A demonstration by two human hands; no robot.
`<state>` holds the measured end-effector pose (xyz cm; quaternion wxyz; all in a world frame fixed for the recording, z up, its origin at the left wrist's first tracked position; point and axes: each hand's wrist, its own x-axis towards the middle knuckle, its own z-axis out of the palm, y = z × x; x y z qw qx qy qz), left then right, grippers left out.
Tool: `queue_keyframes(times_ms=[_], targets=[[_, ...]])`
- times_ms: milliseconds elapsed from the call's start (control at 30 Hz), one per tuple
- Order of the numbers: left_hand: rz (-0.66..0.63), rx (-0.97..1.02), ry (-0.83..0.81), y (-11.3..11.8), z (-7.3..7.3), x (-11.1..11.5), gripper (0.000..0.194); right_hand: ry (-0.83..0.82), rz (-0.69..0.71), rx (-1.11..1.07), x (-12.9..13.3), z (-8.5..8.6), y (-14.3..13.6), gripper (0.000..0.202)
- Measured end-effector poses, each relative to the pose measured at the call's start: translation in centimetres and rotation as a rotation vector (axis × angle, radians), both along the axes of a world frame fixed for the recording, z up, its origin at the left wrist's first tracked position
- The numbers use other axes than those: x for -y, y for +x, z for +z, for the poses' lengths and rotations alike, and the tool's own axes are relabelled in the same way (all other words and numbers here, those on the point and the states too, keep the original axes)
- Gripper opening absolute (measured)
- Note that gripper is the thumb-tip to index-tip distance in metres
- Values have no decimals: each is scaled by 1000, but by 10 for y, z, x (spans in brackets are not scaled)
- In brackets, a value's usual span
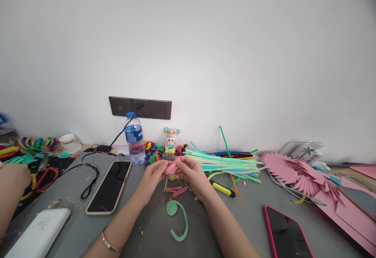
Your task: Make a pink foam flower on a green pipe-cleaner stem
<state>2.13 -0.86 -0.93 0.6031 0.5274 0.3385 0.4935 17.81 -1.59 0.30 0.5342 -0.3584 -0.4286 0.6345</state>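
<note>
Head view, the only one: both hands meet at mid-tabletop, just in front of the small cartoon figurine (171,142). Left hand (152,177) and right hand (192,175) pinch the same short pink fuzzy pipe-cleaner piece (172,168) between the fingertips, each grip closed on one end, piece lifted clear of the grey tabletop (235,218). Judged step: bending or folding that pink piece into shape; next move likely needs a firm pinch at the bend and a steady twist, both hands close together. Two more short pink pieces (176,191) lie just below the hands, a green pipe cleaner coiled into a spiral (176,218) nearer the wearer. Bundle of pale green and yellow pipe cleaners (226,164) sits right of the hands, yellow-handled cutter (222,189) beside it. Hard to read: the fingers cover most of the pink piece, so its exact shape can't be told. Another person's hand (13,179) is cut by the left edge, over red-handled scissors (44,177). Pink-cased phone (286,234) is cropped at the bottom edge.
</note>
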Motion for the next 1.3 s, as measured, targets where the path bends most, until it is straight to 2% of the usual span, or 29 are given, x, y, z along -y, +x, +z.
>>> queue_keyframes(times_ms=[200,333,500,767,900,1033,1300], targets=[[-29,-26,-20,0,3,1,45,-26,23,-26,2,5,0,35],[29,-115,68,1,3,0,37,-38,4,-56,1,4,1,33],[62,-126,134,3,0,-2,30,-57,16,-91,2,4,0,32],[138,-54,81,1,-5,-4,28,-87,48,34,4,8,0,31],[169,-27,31,0,-3,-3,33,-45,74,84,3,3,2,28],[184,-17,48,-1,-2,-4,31,26,93,133,1,-3,1,26],[178,-45,85,-1,-2,-5,27,182,-74,178,-4,-1,1,33]])
